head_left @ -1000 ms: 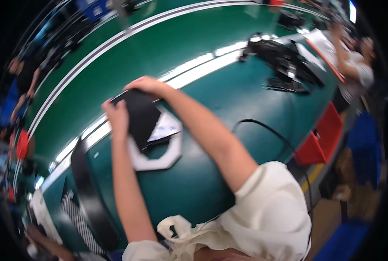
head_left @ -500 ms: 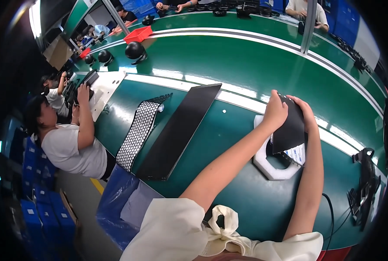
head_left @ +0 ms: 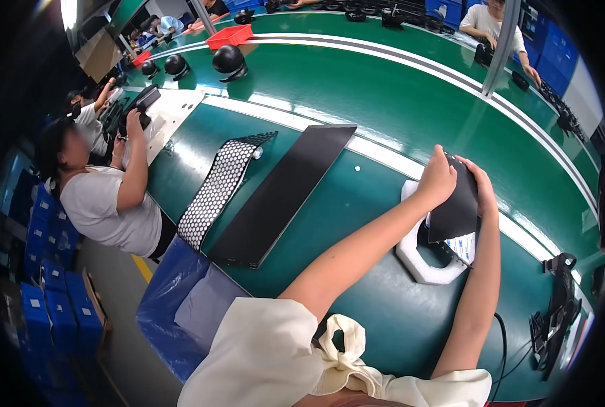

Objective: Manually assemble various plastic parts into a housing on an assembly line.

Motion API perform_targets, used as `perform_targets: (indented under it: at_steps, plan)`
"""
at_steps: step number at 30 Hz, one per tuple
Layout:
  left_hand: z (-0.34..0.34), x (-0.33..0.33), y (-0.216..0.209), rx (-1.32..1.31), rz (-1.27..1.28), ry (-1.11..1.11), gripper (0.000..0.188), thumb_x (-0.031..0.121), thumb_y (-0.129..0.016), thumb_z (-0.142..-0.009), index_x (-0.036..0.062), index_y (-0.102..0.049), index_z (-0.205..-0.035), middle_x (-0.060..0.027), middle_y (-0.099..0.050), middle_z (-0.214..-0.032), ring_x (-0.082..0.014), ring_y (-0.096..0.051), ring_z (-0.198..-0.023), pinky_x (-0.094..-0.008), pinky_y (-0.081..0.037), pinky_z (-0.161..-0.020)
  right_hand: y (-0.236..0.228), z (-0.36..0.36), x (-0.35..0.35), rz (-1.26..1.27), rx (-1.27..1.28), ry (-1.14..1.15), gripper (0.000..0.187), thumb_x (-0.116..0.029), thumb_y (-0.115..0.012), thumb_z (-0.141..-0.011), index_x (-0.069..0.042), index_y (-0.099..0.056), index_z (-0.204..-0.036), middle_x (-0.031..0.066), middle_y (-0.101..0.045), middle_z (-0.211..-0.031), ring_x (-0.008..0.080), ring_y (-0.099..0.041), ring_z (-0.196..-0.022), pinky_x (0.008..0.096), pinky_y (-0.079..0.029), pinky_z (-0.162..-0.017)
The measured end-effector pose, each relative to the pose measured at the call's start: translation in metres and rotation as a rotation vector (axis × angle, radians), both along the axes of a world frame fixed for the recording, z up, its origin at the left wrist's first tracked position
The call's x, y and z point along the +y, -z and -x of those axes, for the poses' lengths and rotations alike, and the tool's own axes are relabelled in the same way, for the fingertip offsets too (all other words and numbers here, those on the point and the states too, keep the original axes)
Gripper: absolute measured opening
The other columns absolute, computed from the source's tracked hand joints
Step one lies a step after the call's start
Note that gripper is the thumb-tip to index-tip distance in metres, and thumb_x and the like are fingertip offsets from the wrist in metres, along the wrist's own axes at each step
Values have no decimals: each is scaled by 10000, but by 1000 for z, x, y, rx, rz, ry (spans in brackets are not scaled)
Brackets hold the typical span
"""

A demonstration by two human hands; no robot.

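Observation:
A flat black sheet (head_left: 456, 210) stands tilted above a white foam block (head_left: 421, 261) on the green table. My left hand (head_left: 436, 182) grips the sheet's left upper edge. My right hand (head_left: 483, 192) holds its right edge, fingers curled over the top. A white paper with print (head_left: 462, 245) shows under the sheet's lower edge. The block has a dark hollow in its middle, partly hidden by the sheet.
A long black panel (head_left: 282, 193) and a perforated white-dotted strip (head_left: 221, 183) lie to the left. Black cables and a black part (head_left: 553, 319) sit at the right edge. A person (head_left: 105, 183) works at the left. Round black domes (head_left: 229, 61) and a red tray (head_left: 232, 35) lie further back.
The view swung from the right side of the table to the left a second ago and has stayed there since. Both hands keep hold of the black sheet over the foam block.

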State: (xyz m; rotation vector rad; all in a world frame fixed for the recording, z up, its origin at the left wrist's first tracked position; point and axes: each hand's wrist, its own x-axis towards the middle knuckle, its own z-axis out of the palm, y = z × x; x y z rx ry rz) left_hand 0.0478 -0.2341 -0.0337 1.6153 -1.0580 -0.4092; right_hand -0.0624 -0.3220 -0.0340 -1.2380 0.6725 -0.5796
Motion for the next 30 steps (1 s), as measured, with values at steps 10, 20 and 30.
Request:
perform_targets:
  at_steps: [10, 20, 30]
  plan:
    - [13, -6, 2, 29, 100, 75, 401, 42, -424, -732, -102, -275, -1076, -317, -478, -901, -421, -504, -866, -434, -395, -764, 8, 15, -13, 189, 24, -9, 336, -276, -452, -797, -85, -585, -1040, 51, -553, -975, 113, -509, -826, 224, -413, -725]
    - [-12, -17, 18, -131, -29, 52, 423, 171, -517, -767, -17, -367, -1115, -221, -462, -1058, -279, -464, -981, -333, -358, -848, 27, 2, -28, 116, -151, 25, 228, -181, -514, -783, -25, -626, -906, 70, -605, -869, 127, -557, -761, 269, -460, -685]
    - [-17, -13, 19, -202, -30, 54, 369, 151, -487, -798, -2, -349, -1105, -256, -483, -1041, -366, -476, -974, -368, -355, -844, 19, 7, -15, -55, -204, -26, 256, -167, -485, -792, -3, -590, -958, 87, -576, -930, 138, -541, -820, 249, -448, -711]
